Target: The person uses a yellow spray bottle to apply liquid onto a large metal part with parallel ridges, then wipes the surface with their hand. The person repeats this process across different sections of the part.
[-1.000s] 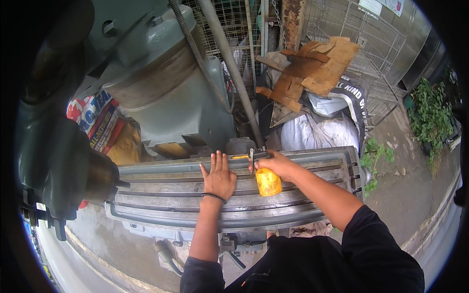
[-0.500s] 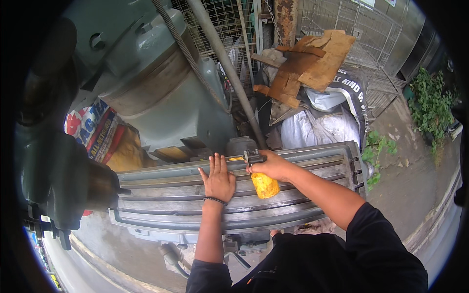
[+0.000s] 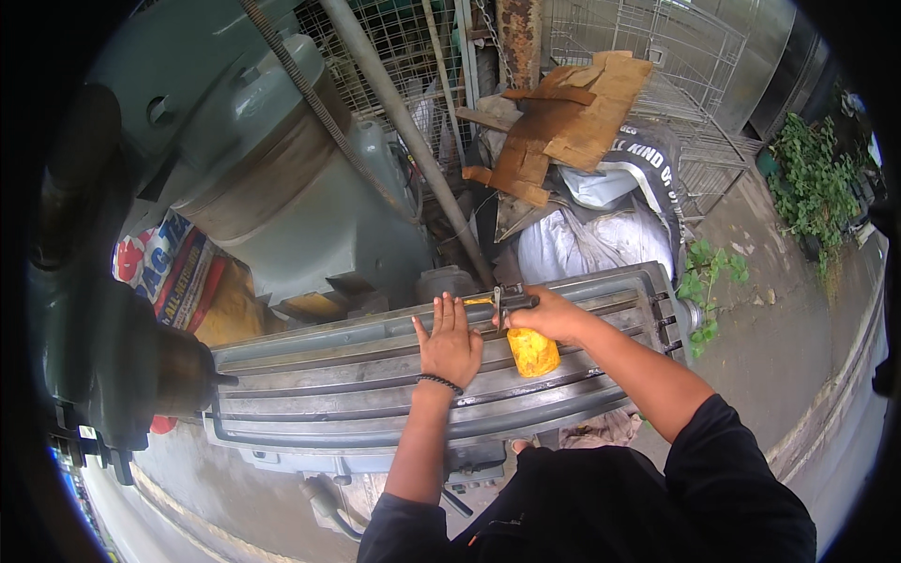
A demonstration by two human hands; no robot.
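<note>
My left hand (image 3: 452, 349) lies flat on the long grooved metal machine table (image 3: 310, 405), fingers stretched toward its far edge. A dark beaded bracelet (image 3: 439, 382) circles that wrist. Just right of it, my right hand (image 3: 556, 316) is wrapped round the dark metal trigger head of what looks like an oil can (image 3: 534, 354) with a yellow body. Its thin yellow spout points left along the table's far rim, close to my left fingertips. The body hangs over the slots; whether it touches the table I cannot tell.
A large grey-green machine column (image 3: 328, 249) rises beyond the table, and a dark machine head (image 3: 122, 357) stands at the left. Torn cardboard (image 3: 591, 113) tops white sacks (image 3: 601, 244) behind. Wire cages (image 3: 694, 75) and green plants (image 3: 817, 188) are at the right.
Both hands have slid right along the table together, the oil can moving with the right one. The head view has shifted slightly, too.
</note>
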